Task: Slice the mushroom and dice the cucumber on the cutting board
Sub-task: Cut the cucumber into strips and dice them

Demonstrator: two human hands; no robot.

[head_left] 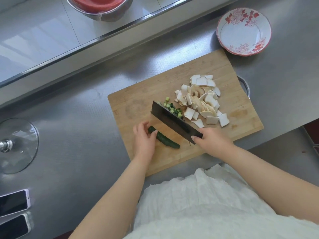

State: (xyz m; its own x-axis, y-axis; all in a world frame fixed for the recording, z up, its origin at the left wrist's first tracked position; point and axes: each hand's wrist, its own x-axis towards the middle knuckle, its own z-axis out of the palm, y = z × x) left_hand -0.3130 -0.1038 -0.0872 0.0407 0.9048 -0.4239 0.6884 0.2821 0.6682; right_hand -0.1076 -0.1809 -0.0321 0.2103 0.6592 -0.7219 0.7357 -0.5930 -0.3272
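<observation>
A wooden cutting board [141, 102] lies on the steel counter. White mushroom slices [202, 100] are heaped on its right half. Small cucumber dice [173, 108] lie just beyond the blade of a dark cleaver [170, 116]. My right hand [210, 138] grips the cleaver's handle, with the blade angled up and to the left over the board. A dark green cucumber strip [166, 140] lies at the board's near left. My left hand [144, 140] holds its far end, with the thumb over the strip and the fingers curled around it.
A white bowl with red flowers [243, 30] stands beyond the board's far right corner. A glass lid [17, 145] lies at the left, with two phones [14, 202] near the front edge. A metal bowl with red contents [100, 6] sits on the raised ledge behind.
</observation>
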